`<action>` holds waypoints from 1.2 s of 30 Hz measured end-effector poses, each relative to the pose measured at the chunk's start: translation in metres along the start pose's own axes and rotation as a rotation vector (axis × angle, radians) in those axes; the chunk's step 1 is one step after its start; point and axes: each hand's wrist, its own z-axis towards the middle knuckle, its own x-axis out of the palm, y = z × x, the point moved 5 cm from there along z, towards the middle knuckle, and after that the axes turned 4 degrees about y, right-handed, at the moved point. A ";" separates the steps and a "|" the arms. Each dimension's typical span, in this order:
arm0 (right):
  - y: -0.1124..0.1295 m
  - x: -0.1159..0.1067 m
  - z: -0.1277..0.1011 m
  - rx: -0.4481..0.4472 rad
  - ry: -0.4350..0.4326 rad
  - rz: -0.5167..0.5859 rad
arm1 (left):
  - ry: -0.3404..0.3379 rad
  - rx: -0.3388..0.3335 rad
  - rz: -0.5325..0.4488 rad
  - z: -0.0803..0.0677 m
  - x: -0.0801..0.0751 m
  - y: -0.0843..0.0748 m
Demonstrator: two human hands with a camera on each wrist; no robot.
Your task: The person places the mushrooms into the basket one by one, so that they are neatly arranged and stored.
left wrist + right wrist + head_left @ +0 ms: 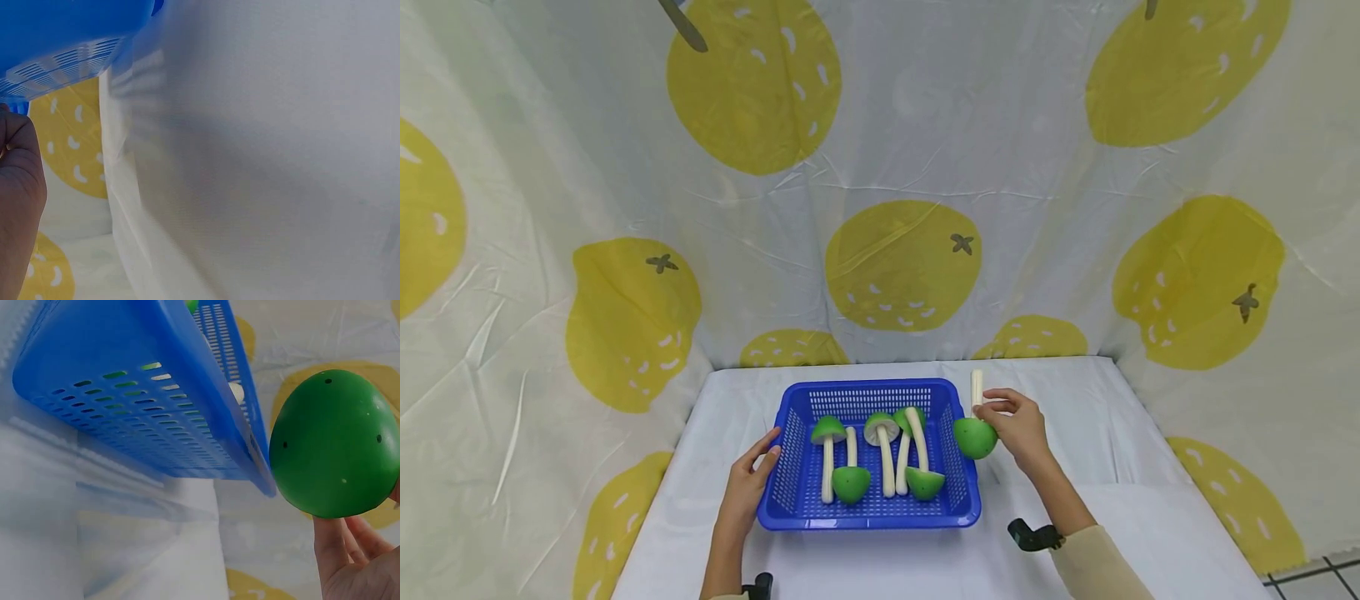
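Observation:
A blue slotted basket (pixel 797 467) sits on the white table and holds several toy mushrooms (pixel 880 454) with green caps and white stems. My right hand (pixel 1018 425) pinches the white stem of another green-capped mushroom (pixel 975 437), held cap down just outside the basket's right rim. In the right wrist view that green cap (pixel 334 444) fills the right side beside the basket wall (pixel 119 406), with my fingers (pixel 350 550) under it. My left hand (pixel 752 479) rests with straight fingers against the basket's left wall; the left wrist view shows only the hand's edge (pixel 19 181) and the basket's underside (pixel 62 37).
A white cloth (pixel 1112 433) covers the table, enclosed at the back and sides by a curtain printed with yellow fruit (pixel 902 267). Black wrist straps (pixel 1033 536) show near the front edge. Tiled floor (pixel 1322 575) shows at the bottom right.

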 end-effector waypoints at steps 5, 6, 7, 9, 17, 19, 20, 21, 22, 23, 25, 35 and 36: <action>0.005 0.010 -0.001 -0.017 0.018 -0.010 | 0.003 -0.002 -0.005 -0.002 0.000 -0.006; 0.006 0.011 -0.001 -0.019 0.020 -0.010 | 0.004 -0.002 -0.003 -0.002 -0.001 -0.005; 0.006 0.013 -0.001 -0.021 0.023 -0.013 | 0.004 0.000 -0.004 -0.002 -0.001 -0.005; 0.008 0.016 -0.001 -0.025 0.029 -0.011 | 0.002 -0.003 -0.006 -0.002 -0.001 -0.005; 0.013 0.027 -0.002 -0.047 0.056 0.002 | -0.012 0.008 -0.013 -0.001 0.000 -0.002; 0.013 0.030 -0.003 -0.049 0.061 0.002 | -0.009 0.003 -0.027 -0.001 0.000 -0.002; 0.013 0.031 -0.003 -0.051 0.063 0.007 | -0.007 0.000 -0.036 0.000 0.000 -0.002; 0.014 0.033 -0.003 -0.052 0.067 0.007 | -0.005 -0.003 -0.034 0.000 0.000 -0.002; 0.014 0.034 -0.004 -0.053 0.071 0.011 | -0.005 -0.010 -0.034 0.000 0.000 -0.002; 0.014 0.036 -0.004 -0.054 0.076 0.015 | -0.005 -0.014 -0.034 0.000 0.000 -0.002; 0.013 0.039 -0.004 -0.054 0.085 0.030 | -0.005 -0.021 -0.031 0.001 0.000 -0.003; 0.015 0.054 -0.009 -0.083 0.138 0.081 | 0.006 -0.024 -0.012 -0.014 0.003 -0.028; 0.015 0.055 -0.010 -0.086 0.142 0.079 | 0.006 -0.023 -0.011 -0.015 0.003 -0.030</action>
